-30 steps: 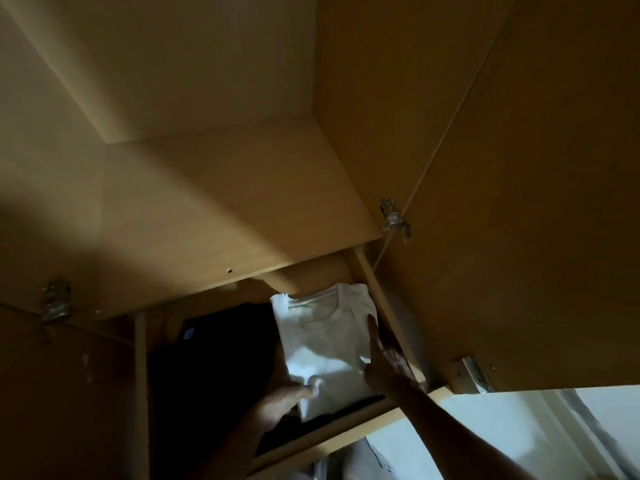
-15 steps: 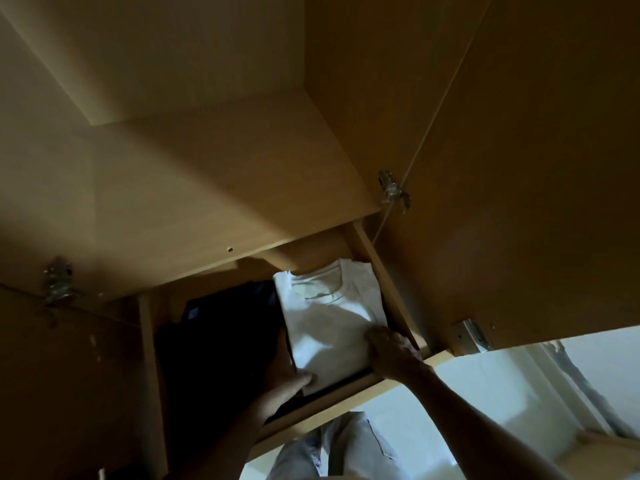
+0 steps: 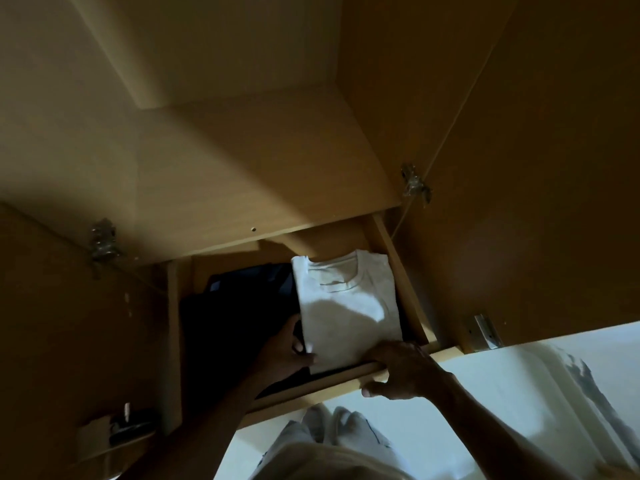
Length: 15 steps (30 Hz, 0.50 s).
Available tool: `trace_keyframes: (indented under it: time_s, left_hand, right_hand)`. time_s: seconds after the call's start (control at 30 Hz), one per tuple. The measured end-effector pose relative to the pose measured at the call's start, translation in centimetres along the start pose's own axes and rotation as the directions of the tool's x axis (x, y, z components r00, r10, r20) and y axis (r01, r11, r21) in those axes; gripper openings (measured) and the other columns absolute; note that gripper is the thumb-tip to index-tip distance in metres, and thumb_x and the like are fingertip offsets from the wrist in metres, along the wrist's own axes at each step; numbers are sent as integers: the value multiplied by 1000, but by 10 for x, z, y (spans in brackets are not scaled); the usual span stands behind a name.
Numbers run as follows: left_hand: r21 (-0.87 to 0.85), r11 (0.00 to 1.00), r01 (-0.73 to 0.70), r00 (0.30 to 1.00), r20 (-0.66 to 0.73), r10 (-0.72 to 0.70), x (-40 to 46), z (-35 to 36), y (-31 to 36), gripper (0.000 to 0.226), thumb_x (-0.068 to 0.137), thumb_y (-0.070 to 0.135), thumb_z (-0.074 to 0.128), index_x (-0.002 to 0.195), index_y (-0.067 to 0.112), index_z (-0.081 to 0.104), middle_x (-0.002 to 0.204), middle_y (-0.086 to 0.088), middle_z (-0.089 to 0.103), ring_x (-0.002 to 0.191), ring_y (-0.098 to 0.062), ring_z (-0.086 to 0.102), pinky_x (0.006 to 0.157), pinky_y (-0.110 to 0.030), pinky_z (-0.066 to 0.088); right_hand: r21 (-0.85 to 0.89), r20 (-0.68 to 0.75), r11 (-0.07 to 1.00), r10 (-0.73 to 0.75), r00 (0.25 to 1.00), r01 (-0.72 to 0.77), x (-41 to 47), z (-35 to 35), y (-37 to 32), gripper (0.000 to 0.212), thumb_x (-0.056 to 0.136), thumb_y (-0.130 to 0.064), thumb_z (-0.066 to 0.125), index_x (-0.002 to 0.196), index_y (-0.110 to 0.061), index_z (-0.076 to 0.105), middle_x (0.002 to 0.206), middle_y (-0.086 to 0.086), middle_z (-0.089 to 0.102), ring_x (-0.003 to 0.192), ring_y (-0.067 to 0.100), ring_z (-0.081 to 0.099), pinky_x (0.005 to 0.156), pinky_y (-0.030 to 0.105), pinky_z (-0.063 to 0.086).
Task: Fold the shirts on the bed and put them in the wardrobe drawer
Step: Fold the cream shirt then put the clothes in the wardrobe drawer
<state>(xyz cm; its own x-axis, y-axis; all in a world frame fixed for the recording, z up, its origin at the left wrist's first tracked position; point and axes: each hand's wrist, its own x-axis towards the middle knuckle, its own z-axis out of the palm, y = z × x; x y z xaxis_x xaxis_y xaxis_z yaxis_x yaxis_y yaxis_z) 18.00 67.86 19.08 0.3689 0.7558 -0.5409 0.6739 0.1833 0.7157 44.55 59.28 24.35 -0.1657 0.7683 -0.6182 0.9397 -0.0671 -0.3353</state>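
i'm stowing: the folded white t-shirt (image 3: 348, 313) lies in the open wardrobe drawer (image 3: 332, 381). my left hand (image 3: 284, 348) pinches its corner; my right hand (image 3: 401, 370) grips the front. next: release, push shut.

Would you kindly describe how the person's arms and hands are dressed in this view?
Both forearms are bare as far as the frame shows: no sleeves or gloves. The left hand and right hand show no rings, watch or bracelet that the dim light lets me make out. Nothing else is worn on them.
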Motion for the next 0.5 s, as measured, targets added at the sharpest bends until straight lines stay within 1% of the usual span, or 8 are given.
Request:
trace_keyframes:
  time_s: [0.1, 0.13, 0.2, 0.23, 0.3, 0.33, 0.4, 0.5]
  left_hand:
    - [90, 996, 17, 998, 64, -23, -15, -5, 6, 66, 77, 45, 83, 135, 28, 54, 97, 3, 63, 91, -12, 66, 86, -31, 55]
    - [122, 992, 36, 997, 56, -43, -22, -4, 7, 56, 78, 48, 81, 125, 28, 60, 98, 3, 65, 91, -10, 67, 86, -30, 56]
    - [232, 971, 57, 996, 54, -71, -35, -2, 10, 38, 79, 50, 76, 105, 23, 69, 94, 1, 69, 86, -4, 66, 86, -28, 53]
    - [280, 958, 64, 995, 58, -83, -42, -2, 10, 30, 79, 50, 74, 94, 23, 70, 88, 3, 70, 80, 1, 63, 84, -26, 53]
    - [279, 955, 102, 993, 34, -116, -57, -5, 7, 23, 80, 51, 75, 79, 30, 67, 80, 12, 67, 74, 8, 60, 72, -12, 47]
    - [274, 956, 109, 993, 20, -119, -64, -9, 6, 21, 81, 52, 75, 79, 32, 67, 80, 15, 67, 77, 7, 61, 67, -6, 42]
    - [245, 960, 138, 990, -8, -140, -82, -17, 0, 18, 84, 50, 75, 85, 32, 72, 85, 15, 69, 83, 1, 64, 66, -3, 40]
    - [211, 963, 166, 986, -39, -161, -103, -26, -6, 24, 85, 42, 78, 87, 19, 75, 81, 13, 69, 76, -2, 65, 64, -4, 44]
  right_hand:
    - [15, 52, 1000, -20, 998, 19, 6, -3, 2, 70, 69, -83, 59, 124, -40, 62, 126, -19, 61, 124, 10, 53, 103, 32, 41]
    - [8, 42, 999, -40, 998, 40, 8, -6, 2, 69, 70, -85, 57, 119, -38, 65, 121, -19, 64, 120, 8, 56, 98, 29, 43]
    - [10, -9, 997, -75, 997, 75, 15, -8, -1, 64, 76, -83, 52, 112, -33, 69, 115, -15, 68, 114, 7, 60, 92, 28, 47]
    - [7, -38, 995, -102, 994, 102, 20, -9, -6, 57, 82, -77, 52, 114, -32, 69, 118, -12, 68, 116, 10, 60, 93, 29, 48]
    - [-52, -80, 981, -189, 979, 185, 33, -7, -22, 45, 93, -59, 54, 129, -32, 62, 132, -5, 60, 127, 17, 54, 102, 33, 44]
    - [-101, -85, 969, -233, 969, 225, 42, -7, -33, 45, 96, -51, 54, 136, -31, 57, 139, -3, 55, 131, 19, 49, 106, 35, 42]
    - [-199, -62, 917, -363, 930, 345, 61, -4, -61, 47, 95, -40, 58, 140, -28, 53, 144, 0, 49, 131, 24, 47, 106, 37, 42]
    - [-260, -39, 826, -527, 849, 500, 82, 5, -103, 48, 84, -31, 64, 131, -22, 58, 137, 6, 52, 123, 33, 52, 97, 41, 48]
